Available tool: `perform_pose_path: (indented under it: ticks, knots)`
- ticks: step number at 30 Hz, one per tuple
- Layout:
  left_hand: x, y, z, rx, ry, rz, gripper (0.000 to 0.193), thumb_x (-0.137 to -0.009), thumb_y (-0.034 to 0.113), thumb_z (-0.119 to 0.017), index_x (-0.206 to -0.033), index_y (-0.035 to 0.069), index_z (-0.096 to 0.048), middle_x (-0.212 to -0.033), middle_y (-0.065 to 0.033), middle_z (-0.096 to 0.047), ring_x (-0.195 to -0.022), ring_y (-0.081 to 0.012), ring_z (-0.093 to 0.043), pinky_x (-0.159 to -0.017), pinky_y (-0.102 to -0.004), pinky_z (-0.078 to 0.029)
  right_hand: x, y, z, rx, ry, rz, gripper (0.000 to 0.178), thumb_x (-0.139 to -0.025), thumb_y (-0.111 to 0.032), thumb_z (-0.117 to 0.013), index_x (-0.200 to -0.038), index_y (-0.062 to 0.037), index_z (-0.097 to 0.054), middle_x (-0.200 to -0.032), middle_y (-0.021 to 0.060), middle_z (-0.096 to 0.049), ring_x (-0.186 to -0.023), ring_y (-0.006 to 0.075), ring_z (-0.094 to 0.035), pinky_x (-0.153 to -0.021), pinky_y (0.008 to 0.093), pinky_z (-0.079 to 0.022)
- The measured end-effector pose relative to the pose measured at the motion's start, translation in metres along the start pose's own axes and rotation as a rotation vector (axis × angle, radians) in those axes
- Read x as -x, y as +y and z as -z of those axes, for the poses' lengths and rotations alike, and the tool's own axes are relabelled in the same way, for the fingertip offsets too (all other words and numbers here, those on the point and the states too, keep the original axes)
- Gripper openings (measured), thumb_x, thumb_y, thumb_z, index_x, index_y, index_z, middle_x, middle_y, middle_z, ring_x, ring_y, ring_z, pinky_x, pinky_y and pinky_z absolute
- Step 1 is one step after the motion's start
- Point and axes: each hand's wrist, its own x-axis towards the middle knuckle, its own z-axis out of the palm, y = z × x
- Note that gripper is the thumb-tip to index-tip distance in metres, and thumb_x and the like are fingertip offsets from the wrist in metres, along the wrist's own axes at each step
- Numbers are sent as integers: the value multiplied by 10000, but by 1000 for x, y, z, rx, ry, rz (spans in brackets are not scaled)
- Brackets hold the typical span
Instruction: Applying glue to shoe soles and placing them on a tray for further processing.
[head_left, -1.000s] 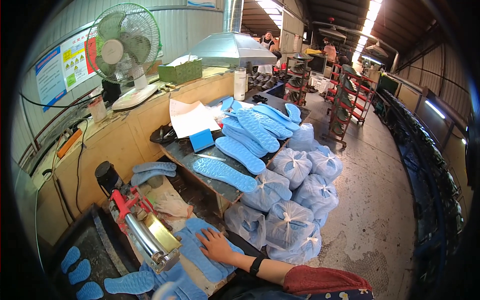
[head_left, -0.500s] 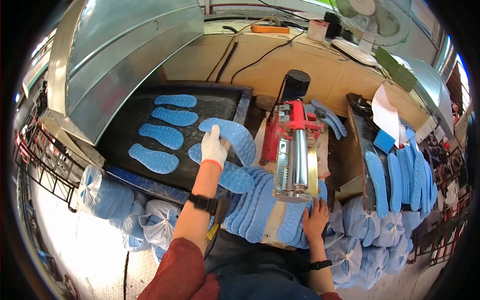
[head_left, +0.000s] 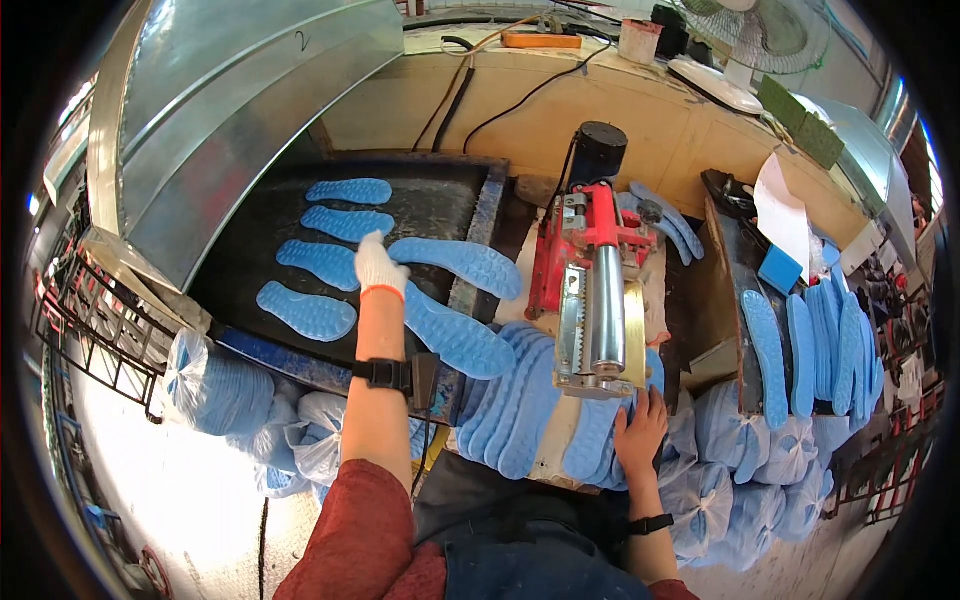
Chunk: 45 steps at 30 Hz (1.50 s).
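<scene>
My left hand (head_left: 380,264), in a white glove, is over the dark belt (head_left: 240,220), its thumb apart from its fingers. Nothing shows in its grip. Beside its fingertips lies a blue insole (head_left: 318,262) with a bumpy surface. To its right, another blue insole (head_left: 460,264) and a nearer insole (head_left: 458,332) reach past the belt's edge. My bare right hand (head_left: 642,432) rests with fingers extended at the right end of the insole row (head_left: 505,400), below the red machine with a metal roller (head_left: 608,310).
A sloping metal hood (head_left: 250,110) rises at the left. Bagged insoles (head_left: 215,385) sit below the belt, with more bags (head_left: 735,450) at the right. Upright insoles (head_left: 765,350) line the side table. A fan (head_left: 755,35) stands on the back ledge.
My left hand has let go of the curved insole, now lying flat across the belt's edge, and has moved left. My right hand stays near the insole row.
</scene>
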Motion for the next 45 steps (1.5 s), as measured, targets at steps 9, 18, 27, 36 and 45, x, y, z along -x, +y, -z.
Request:
perform_pose_path:
  ticks: [9,18,27,36,45]
  knots:
    - [150,-69,23,-1880,-1427,-1643,739,-578,416,-805,-1205,125,-544,-1039,-98,-590,-1094,-297,-515,-918,-441,-390,0,-2,0,-8,-13,-22,589,-822,-241,-603,-1356,-66,-428,-1360,209,-430,-1245,410,-403,-1010,519,-328]
    - [119,-62,11,-2080,-1014,-1432,648,-648,429,-768,-1197,148,-569,-975,-105,-577,-940,-299,-559,-767,-435,-441,2,-1,-3,-7,-15,-24,585,-818,-239,-608,-1351,-70,-434,-1354,209,-436,-1240,411,-406,-1003,516,-336]
    - [119,-69,-82,-1865,-1132,-1653,691,-689,518,-692,-1242,127,-557,-1170,-125,-550,-1116,-356,-497,-941,-473,-393,3,20,6,41,47,-33,599,-810,-273,-597,-1350,-67,-440,-1325,240,-462,-1198,418,-439,-972,535,-354]
    - [52,-67,-52,-2070,-1019,-1410,590,-501,398,-835,-980,137,-612,-995,-137,-528,-1000,-347,-530,-783,-478,-448,3,-8,2,-35,83,-131,579,-838,-330,-611,-1351,-127,-438,-1305,235,-467,-1221,408,-438,-934,555,-384]
    - [64,-52,-42,-2079,-1051,-1252,708,-583,451,-795,-1159,94,-589,-1048,-160,-524,-1029,-362,-517,-839,-472,-438,12,11,28,-201,-66,-345,691,-802,-281,-698,-1379,-77,-378,-1304,294,-443,-1145,444,-483,-955,470,-421]
